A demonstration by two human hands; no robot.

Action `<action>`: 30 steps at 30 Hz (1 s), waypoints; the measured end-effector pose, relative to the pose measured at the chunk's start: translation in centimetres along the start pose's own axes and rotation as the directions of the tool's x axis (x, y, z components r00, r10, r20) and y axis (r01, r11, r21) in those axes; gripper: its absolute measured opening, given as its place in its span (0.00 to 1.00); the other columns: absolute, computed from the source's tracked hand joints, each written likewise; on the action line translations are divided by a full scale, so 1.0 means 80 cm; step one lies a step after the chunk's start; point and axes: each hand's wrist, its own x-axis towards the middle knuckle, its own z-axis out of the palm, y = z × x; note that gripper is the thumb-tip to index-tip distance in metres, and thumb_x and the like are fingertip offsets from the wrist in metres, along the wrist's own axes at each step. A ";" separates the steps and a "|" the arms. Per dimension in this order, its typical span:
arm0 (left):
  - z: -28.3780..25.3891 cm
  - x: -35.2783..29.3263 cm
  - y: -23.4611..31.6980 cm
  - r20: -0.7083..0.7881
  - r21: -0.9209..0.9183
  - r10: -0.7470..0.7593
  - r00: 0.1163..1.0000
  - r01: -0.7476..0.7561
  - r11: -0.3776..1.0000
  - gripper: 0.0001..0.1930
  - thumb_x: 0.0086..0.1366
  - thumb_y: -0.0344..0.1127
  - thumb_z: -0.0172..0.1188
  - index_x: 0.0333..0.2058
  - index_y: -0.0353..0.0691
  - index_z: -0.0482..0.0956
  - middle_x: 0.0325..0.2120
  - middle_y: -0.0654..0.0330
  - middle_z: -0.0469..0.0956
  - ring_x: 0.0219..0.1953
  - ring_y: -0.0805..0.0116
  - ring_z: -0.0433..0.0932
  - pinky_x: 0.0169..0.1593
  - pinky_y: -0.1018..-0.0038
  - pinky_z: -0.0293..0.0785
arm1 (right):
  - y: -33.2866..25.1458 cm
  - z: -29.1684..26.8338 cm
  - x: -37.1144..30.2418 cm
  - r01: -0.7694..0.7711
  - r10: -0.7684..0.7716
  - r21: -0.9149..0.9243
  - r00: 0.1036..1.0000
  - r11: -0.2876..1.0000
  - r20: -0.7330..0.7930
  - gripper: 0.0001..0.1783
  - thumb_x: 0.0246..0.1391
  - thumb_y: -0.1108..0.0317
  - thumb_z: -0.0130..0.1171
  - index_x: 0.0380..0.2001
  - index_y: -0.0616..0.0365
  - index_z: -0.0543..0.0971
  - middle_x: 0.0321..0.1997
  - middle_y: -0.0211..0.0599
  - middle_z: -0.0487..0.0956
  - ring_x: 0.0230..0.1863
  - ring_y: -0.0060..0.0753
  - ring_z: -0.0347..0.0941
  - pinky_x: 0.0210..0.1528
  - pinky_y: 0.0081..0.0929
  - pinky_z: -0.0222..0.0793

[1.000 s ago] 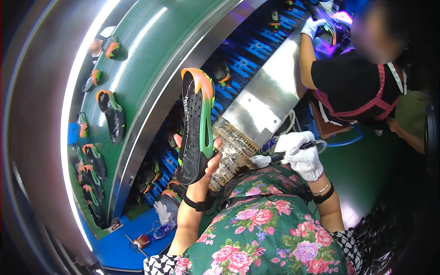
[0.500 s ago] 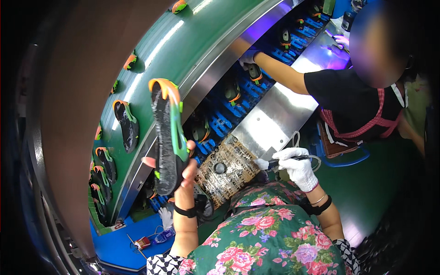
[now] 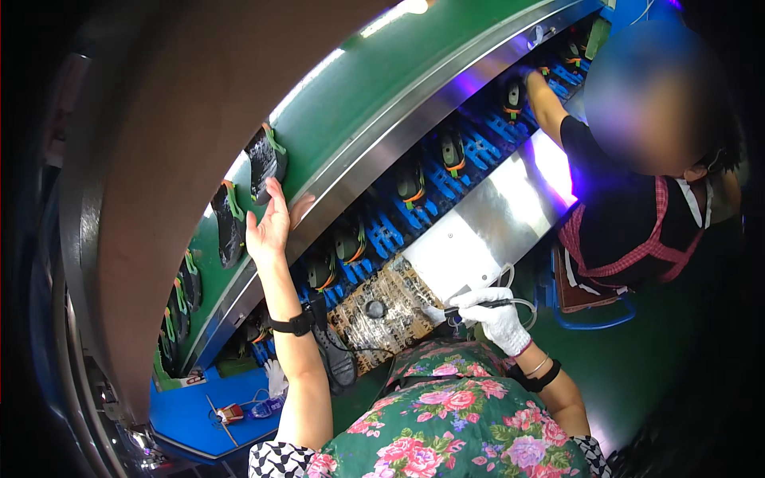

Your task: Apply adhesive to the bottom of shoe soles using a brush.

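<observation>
My left hand (image 3: 269, 223) is bare and open, its fingers stretched up at the green belt. Just beyond its fingertips lies a black shoe sole (image 3: 265, 166) with a green and orange rim; whether they touch is hard to tell. In my white-gloved right hand (image 3: 496, 316) is a glue brush (image 3: 456, 311) with a dark handle and a thin hose. Its pale tip is over the edge of a tape-covered board (image 3: 351, 328), on which a small round dark piece (image 3: 374, 309) sits. A dark grey shoe (image 3: 336, 360) lies between my left forearm and the board.
More soles (image 3: 230, 227) lie along the green belt (image 3: 351, 103). Beside it runs a line of blue holders (image 3: 420, 217) carrying shoes. A co-worker's arm (image 3: 547, 103) reaches into that line at the far right. A blue table (image 3: 187, 410) stands at lower left.
The sole that my left hand held upright is now out of it, and that hand has moved up and left to the belt. My right hand still holds the brush, slightly lower.
</observation>
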 end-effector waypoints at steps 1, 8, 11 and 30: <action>0.001 -0.005 -0.007 -0.029 0.069 0.020 0.999 -0.018 0.997 0.48 0.59 0.35 0.63 0.70 0.24 0.44 0.70 0.36 0.52 0.68 0.46 0.63 0.67 0.55 0.67 | 0.004 -0.001 -0.003 -0.010 0.010 0.048 1.000 0.999 -0.014 0.08 0.49 0.80 0.68 0.34 0.65 0.87 0.30 0.34 0.85 0.31 0.24 0.80 0.35 0.21 0.74; 0.014 -0.041 -0.063 -0.066 0.637 -0.325 0.943 0.291 0.714 0.35 0.74 0.54 0.50 0.70 0.39 0.58 0.56 0.48 0.76 0.58 0.54 0.76 0.56 0.58 0.74 | -0.006 0.009 0.009 0.087 -0.087 0.039 0.996 0.995 0.000 0.07 0.50 0.79 0.67 0.35 0.64 0.87 0.42 0.42 0.87 0.44 0.31 0.83 0.52 0.28 0.76; 0.056 -0.001 -0.125 -0.151 0.815 -0.344 0.927 0.314 0.487 0.33 0.74 0.52 0.50 0.69 0.38 0.60 0.53 0.47 0.77 0.49 0.55 0.81 0.50 0.63 0.78 | -0.015 0.009 0.015 0.125 -0.127 -0.035 0.988 0.992 -0.083 0.07 0.50 0.78 0.68 0.35 0.63 0.87 0.37 0.37 0.87 0.39 0.26 0.82 0.47 0.25 0.77; 0.086 0.530 -0.524 0.113 -0.163 -0.666 0.737 -0.647 -0.745 0.36 0.60 0.50 0.66 0.63 0.37 0.72 0.61 0.43 0.71 0.64 0.48 0.68 0.68 0.60 0.64 | -0.053 -0.073 0.088 0.166 -0.138 0.141 0.972 0.976 -0.189 0.08 0.56 0.79 0.64 0.39 0.68 0.86 0.46 0.44 0.86 0.48 0.30 0.82 0.55 0.25 0.77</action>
